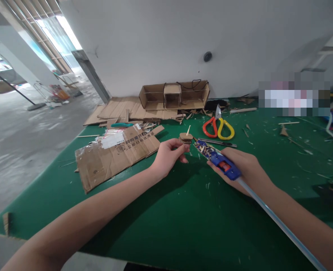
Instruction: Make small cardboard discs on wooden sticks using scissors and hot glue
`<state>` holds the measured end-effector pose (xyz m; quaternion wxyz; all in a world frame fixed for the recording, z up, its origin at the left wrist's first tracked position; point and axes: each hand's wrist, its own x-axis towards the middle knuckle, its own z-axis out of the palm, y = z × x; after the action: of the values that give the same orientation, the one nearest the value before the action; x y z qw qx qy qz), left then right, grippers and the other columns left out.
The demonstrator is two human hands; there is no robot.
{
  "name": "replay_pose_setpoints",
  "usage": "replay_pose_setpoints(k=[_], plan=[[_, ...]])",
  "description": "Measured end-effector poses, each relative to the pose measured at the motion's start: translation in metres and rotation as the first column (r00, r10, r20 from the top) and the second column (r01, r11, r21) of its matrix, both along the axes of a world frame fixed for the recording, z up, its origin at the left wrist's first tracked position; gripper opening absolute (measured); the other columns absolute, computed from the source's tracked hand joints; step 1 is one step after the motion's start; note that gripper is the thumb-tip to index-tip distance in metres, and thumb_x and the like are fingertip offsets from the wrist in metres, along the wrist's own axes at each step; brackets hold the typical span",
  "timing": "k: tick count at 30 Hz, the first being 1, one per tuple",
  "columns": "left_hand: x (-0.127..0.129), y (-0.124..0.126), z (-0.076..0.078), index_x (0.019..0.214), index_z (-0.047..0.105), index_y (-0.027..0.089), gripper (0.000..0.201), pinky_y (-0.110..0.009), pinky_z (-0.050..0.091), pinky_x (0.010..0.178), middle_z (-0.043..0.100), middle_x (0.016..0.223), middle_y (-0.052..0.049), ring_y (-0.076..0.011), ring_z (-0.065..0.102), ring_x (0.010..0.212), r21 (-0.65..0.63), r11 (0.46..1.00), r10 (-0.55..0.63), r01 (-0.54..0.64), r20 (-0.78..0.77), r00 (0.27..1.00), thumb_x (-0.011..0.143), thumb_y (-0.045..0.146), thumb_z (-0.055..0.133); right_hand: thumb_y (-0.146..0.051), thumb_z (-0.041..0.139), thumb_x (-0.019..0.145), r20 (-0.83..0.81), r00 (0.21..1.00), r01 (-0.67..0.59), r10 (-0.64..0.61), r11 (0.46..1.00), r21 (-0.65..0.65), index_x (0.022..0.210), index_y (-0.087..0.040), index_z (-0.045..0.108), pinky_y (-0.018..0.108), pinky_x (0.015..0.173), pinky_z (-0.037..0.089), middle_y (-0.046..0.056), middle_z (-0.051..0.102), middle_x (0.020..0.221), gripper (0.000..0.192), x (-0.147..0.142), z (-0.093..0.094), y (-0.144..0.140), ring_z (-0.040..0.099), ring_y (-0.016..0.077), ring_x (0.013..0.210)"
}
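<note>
Head view: left hand (166, 156) pinches a small cardboard disc (186, 137) with a stick standing up through it, held above the green surface (183, 218) toward its far edge. Right hand (245, 169) is wrapped round a blue glue gun (219, 160); its long axis runs up-left, nozzle just right of the disc, almost touching.

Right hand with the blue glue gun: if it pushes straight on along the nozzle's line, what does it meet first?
Probably the small cardboard disc piece pinched in the left hand. The glue gun in the right hand aims up-left, its tip close beside it; depth is unclear.
</note>
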<state>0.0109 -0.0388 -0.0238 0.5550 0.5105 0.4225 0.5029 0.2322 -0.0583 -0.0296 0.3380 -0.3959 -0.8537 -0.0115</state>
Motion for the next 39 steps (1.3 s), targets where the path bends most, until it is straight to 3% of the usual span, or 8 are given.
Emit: replay_pose_setpoints(k=[10,39], plan=[[-0.0011,-0.0036,0.0016,0.07,0.055,0.015,0.029,-0.022,0.047,0.051,0.056,0.053,0.001,-0.0094,0.056,0.048,0.053,0.998,-0.034,0.037,-0.053,0.998,0.084,0.04,0.054,-0.036,0.058,0.079,0.043,0.998,0.041,-0.039,0.999,-0.036,0.081,-0.022,0.051,0.026,0.054,0.043,0.002,0.06,0.073,0.016,-0.0026,0.0081,0.0,0.059,0.0164,0.062],[-0.0031,0.0002,-0.0032,0.071,0.056,0.015,0.017,-0.019,0.042,0.05,0.054,0.051,0.004,-0.0065,0.051,0.048,0.071,0.994,0.078,-0.077,-0.003,0.997,0.077,0.029,0.063,-0.035,0.061,0.078,0.042,0.999,0.024,-0.018,0.991,-0.135,0.083,-0.022,0.051,0.027,0.056,0.044,0.002,0.061,0.078,0.017,-0.0024,0.0045,-0.0007,0.059,0.0168,0.067]])
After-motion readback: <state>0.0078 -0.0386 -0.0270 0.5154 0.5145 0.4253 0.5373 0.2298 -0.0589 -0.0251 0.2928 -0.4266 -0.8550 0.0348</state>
